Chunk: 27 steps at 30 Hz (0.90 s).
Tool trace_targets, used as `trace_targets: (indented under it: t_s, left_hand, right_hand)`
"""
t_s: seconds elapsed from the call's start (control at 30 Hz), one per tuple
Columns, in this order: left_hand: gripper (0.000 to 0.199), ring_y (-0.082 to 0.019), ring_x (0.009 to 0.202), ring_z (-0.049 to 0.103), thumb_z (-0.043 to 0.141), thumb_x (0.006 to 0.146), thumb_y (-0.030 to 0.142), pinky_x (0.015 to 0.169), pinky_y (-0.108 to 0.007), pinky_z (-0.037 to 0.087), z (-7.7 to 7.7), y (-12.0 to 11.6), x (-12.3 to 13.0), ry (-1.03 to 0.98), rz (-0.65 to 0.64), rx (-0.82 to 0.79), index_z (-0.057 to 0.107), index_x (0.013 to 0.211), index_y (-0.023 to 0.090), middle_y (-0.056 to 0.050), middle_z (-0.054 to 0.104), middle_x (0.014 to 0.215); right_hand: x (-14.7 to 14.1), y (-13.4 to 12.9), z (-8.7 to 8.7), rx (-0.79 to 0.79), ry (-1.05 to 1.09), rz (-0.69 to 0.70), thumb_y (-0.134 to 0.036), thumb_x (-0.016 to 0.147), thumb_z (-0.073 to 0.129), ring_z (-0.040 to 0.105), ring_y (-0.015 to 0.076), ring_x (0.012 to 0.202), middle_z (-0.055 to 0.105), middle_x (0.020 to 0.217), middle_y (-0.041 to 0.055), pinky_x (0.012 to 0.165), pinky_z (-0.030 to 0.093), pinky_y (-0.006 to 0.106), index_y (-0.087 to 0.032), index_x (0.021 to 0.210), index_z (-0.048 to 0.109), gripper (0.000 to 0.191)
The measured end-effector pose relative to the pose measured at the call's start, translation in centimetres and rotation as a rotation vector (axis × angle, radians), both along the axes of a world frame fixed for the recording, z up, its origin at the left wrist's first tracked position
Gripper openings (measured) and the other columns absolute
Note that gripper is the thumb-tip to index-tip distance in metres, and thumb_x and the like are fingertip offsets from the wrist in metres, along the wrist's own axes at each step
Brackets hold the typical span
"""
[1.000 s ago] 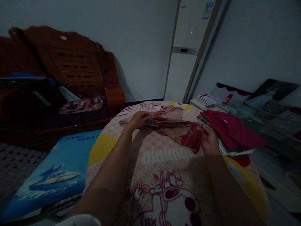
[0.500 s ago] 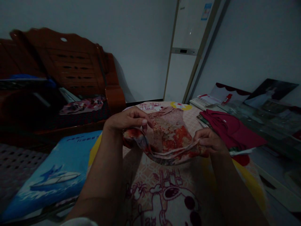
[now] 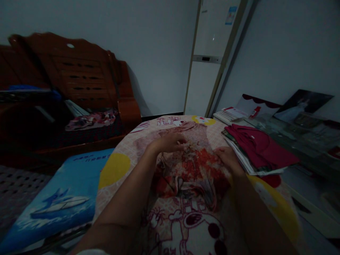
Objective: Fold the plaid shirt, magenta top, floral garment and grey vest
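A thin pink garment with a red and orange pattern [image 3: 203, 164] lies spread on the round cloth-covered table [image 3: 164, 233], its near edge loosely rumpled. My left hand [image 3: 172, 142] is over the upper left part of the garment, fingers curved and apart, with no fabric seen in them. At the garment's right edge is my right hand [image 3: 224, 154], fingertips on or just above the fabric; whether they pinch it cannot be made out.
A folded dark red garment [image 3: 260, 147] rests on papers at the table's right edge, beside a glass-topped cabinet [image 3: 300, 134]. On the left are a blue box [image 3: 71, 191] and a wooden sofa [image 3: 79, 74]. A tall white appliance [image 3: 203, 85] stands behind.
The garment's near edge, held up between both hands before, now lies down on the table. My left hand has let go and moved right; my right hand has moved slightly left.
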State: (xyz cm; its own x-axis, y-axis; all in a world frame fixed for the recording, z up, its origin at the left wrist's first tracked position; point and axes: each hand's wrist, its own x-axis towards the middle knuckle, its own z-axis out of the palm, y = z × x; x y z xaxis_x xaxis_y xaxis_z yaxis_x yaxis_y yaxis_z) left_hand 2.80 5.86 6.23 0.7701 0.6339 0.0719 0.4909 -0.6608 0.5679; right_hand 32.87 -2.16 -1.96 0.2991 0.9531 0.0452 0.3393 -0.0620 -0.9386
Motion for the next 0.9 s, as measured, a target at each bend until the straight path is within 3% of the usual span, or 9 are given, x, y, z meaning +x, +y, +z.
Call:
trace_targets:
  t_s: [0.1,0.23,0.33,0.5,0.57,0.67,0.77,0.83,0.9]
  left_hand:
    - [0.030,-0.024,0.095,0.066,0.062,0.077,0.023,0.082,-0.028,0.047,-3.3,1.9,0.4,0.196,0.167,0.127,0.073,0.104,0.017,-0.010,0.073,0.106]
    - [0.037,-0.025,0.095,0.067,0.062,0.072,0.018,0.081,-0.028,0.048,-6.0,3.8,-0.9,0.326,0.252,0.101,0.073,0.107,0.019,-0.009,0.073,0.107]
    - [0.049,-0.024,0.099,0.066,0.064,0.069,0.019,0.085,-0.026,0.048,-6.5,4.6,-2.4,0.267,0.269,0.088,0.069,0.118,0.022,-0.006,0.072,0.113]
    - [0.036,-0.022,0.090,0.066,0.062,0.072,0.025,0.081,-0.026,0.049,-6.0,5.6,-5.1,0.139,0.364,0.081,0.073,0.105,0.018,-0.005,0.075,0.101]
    - [0.033,-0.022,0.090,0.066,0.060,0.076,0.028,0.082,-0.026,0.049,-6.0,6.0,-6.1,0.053,0.465,0.088,0.073,0.103,0.016,-0.006,0.075,0.101]
    - [0.037,-0.023,0.096,0.066,0.055,0.082,0.030,0.085,-0.028,0.049,-6.5,6.3,-7.6,-0.030,0.709,0.117,0.071,0.110,0.013,-0.010,0.073,0.108]
    - [0.040,-0.027,0.108,0.063,0.053,0.084,0.025,0.092,-0.034,0.047,-7.6,6.4,-9.0,-0.029,0.994,0.178,0.066,0.119,0.012,-0.014,0.069,0.118]
    - [0.037,-0.029,0.109,0.063,0.053,0.082,0.020,0.091,-0.037,0.048,-8.3,6.4,-9.8,-0.001,1.110,0.166,0.068,0.114,0.011,-0.016,0.070,0.114]
    - [0.033,-0.030,0.105,0.065,0.053,0.079,0.017,0.085,-0.036,0.049,-8.7,6.4,-10.5,0.030,1.152,0.137,0.071,0.106,0.012,-0.016,0.072,0.107]
  right_hand:
    - [0.5,0.4,-1.7,0.013,-0.377,-0.148,-0.028,0.070,0.070,0.053,0.0125,0.048,0.061,0.050,0.0005,0.047,0.032,0.023,-0.020,0.055,0.065,0.018]
    - [-0.2,0.5,-2.3,0.005,-0.664,-0.144,-0.032,0.068,0.076,0.057,0.0158,0.062,0.063,0.060,0.0021,0.055,0.033,0.025,-0.022,0.057,0.062,0.020]
    - [0.0,0.6,-2.2,-0.019,-0.686,-0.153,-0.029,0.069,0.074,0.058,0.0171,0.062,0.059,0.057,0.0020,0.058,0.035,0.027,-0.022,0.054,0.058,0.023]
    - [3.0,0.2,-2.2,-0.014,-0.629,-0.442,-0.021,0.060,0.077,0.064,0.0262,0.073,0.053,0.050,0.0045,0.067,0.043,0.034,-0.022,0.043,0.050,0.031]
    - [3.9,-0.1,-2.2,-0.048,-0.618,-0.487,-0.018,0.057,0.076,0.066,0.0290,0.079,0.059,0.055,0.0079,0.072,0.046,0.037,-0.022,0.045,0.054,0.026]
    - [3.9,-0.4,-1.9,-0.233,-0.753,-0.437,-0.021,0.064,0.071,0.068,0.0300,0.088,0.069,0.075,0.0151,0.075,0.048,0.036,-0.018,0.062,0.066,0.005]
    - [3.0,-0.6,-1.2,-0.396,-0.929,-0.383,-0.026,0.076,0.061,0.068,0.0303,0.091,0.071,0.092,0.0201,0.074,0.049,0.035,-0.013,0.084,0.073,0.019]
    - [2.3,-0.7,-0.8,-0.375,-0.990,-0.395,-0.027,0.081,0.056,0.068,0.0305,0.091,0.071,0.096,0.0215,0.074,0.049,0.035,-0.011,0.092,0.073,0.026]
    - [1.6,-0.7,-0.5,-0.236,-1.044,-0.412,-0.027,0.084,0.054,0.067,0.0295,0.094,0.071,0.099,0.0210,0.078,0.048,0.035,-0.011,0.101,0.071,0.029]
